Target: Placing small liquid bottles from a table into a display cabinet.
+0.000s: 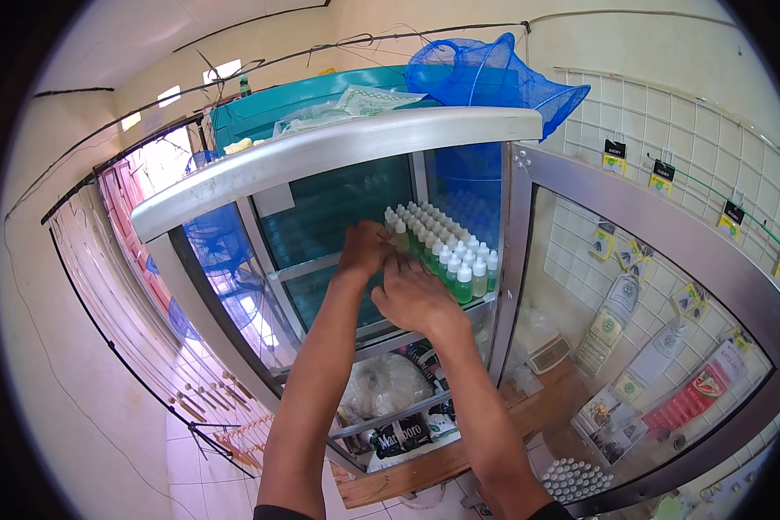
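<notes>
Small dropper bottles with white caps and green liquid stand upright in tight rows on the upper glass shelf of an aluminium-framed display cabinet. My left hand reaches in at the left end of the rows, beside a pale bottle. Its fingers are bent, and whether they grip a bottle is hidden. My right hand is just below and to the right, back of the hand up, against the front of the rows. Its fingertips are out of sight near my left hand.
The cabinet's glass door stands swung out to the right. Below the shelf lie a clear plastic bundle and a black package. A blue net rests on top. More white-capped bottles show low at right.
</notes>
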`<action>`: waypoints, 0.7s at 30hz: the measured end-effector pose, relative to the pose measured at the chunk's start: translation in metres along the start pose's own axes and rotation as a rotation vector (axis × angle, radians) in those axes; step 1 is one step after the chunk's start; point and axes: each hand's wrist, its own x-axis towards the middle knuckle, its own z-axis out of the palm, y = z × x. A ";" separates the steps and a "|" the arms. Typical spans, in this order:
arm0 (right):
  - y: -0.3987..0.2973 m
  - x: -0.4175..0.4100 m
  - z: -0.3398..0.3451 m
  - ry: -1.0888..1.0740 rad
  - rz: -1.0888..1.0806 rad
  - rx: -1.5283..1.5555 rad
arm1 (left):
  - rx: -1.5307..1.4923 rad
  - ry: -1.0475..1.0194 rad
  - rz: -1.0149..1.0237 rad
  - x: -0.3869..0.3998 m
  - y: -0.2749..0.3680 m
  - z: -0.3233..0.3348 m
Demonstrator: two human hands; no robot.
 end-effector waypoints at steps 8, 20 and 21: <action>0.009 0.002 0.009 0.070 -0.004 0.020 | -0.061 -0.030 -0.013 0.001 0.004 0.003; -0.006 -0.007 -0.003 0.176 0.094 0.114 | -0.014 0.113 0.007 -0.003 -0.012 0.020; -0.007 -0.009 -0.003 0.200 0.114 0.120 | 0.035 0.146 -0.002 -0.005 -0.009 0.022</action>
